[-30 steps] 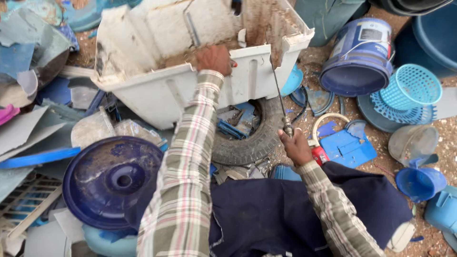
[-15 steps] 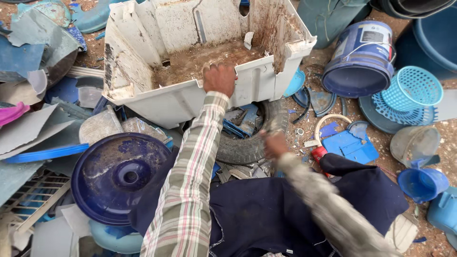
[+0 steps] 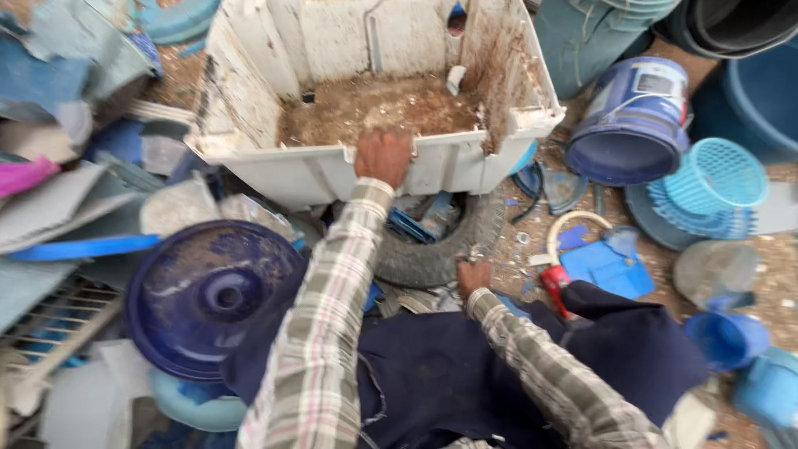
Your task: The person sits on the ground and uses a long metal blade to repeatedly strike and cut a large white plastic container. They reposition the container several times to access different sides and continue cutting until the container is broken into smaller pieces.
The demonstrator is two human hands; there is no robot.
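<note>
Open white tub [image 3: 274,170] above; tyre [image 3: 449,245] and scrap crowd below.

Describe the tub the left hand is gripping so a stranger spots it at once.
Top centre of the scrap pile, resting on a black tyre: a big white plastic tub, the left hand on its near rim. Unlike the round blue buckets nearby, it is boxy, white and caked with brown dirt.

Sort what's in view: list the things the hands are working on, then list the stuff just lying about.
In hand:
left hand gripping the white plastic housing
right hand low beside the black tyre, closed on something small and blurred

Lying about:
dark blue basin
blue bucket
light blue basket
red-handled tool
</note>
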